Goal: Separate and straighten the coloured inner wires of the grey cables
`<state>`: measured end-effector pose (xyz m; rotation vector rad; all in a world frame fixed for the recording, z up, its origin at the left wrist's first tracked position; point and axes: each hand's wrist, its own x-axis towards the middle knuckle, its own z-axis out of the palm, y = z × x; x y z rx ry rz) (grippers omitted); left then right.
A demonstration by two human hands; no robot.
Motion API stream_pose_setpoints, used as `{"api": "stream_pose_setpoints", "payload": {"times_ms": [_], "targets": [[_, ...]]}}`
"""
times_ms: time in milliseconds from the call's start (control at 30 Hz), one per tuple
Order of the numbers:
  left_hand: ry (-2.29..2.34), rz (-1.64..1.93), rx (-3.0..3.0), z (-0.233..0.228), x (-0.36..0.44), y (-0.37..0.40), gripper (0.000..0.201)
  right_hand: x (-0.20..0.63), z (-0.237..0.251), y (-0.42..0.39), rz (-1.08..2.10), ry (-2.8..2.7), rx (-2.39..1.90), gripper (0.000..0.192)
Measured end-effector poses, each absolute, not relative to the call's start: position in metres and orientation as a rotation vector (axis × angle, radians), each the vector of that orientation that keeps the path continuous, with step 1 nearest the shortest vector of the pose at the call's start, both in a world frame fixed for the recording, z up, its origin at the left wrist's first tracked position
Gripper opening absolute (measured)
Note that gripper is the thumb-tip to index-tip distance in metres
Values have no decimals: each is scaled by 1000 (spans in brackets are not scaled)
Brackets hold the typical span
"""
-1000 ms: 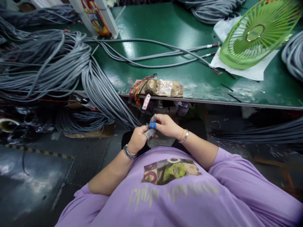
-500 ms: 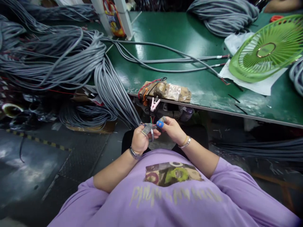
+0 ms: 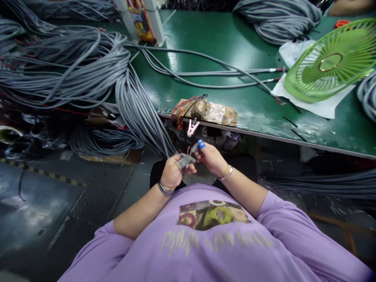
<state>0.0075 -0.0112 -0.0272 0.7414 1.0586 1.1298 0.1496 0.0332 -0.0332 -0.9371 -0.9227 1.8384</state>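
Observation:
My left hand (image 3: pixel 172 172) grips the ends of a thick bundle of grey cables (image 3: pixel 138 113) that hangs from the green bench down to my lap. Thin coloured wires (image 3: pixel 188 150) stick out of the cable ends between my hands. My right hand (image 3: pixel 210 156), with a blue cap on one fingertip and grey tape on others, pinches at those wire ends. Both hands sit close together, just below the bench edge.
On the bench edge (image 3: pixel 264 135) lies a taped brown block (image 3: pixel 205 110) with red wires and a pink clip (image 3: pixel 191 127). A green fan grille (image 3: pixel 331 62) rests on white paper at the right. Grey cable coils (image 3: pixel 276 19) lie at the back, and more cables (image 3: pixel 323 184) run under the bench.
My right hand's fingers have lifted slightly, and the blue-capped finger now points up. The coloured wire ends came into sight between my hands. The view shifted slightly.

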Motion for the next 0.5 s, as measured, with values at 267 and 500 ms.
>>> {"api": "stream_pose_setpoints", "payload": {"times_ms": [267,500], "targets": [[1254,1090,1052,-31,7,-14,27,154,-21,28,1758,-1200,-1014,46],[1312,1108,1036,-30,8,-14,31,154,-18,30,1695,-1248,-1047,32]]}}
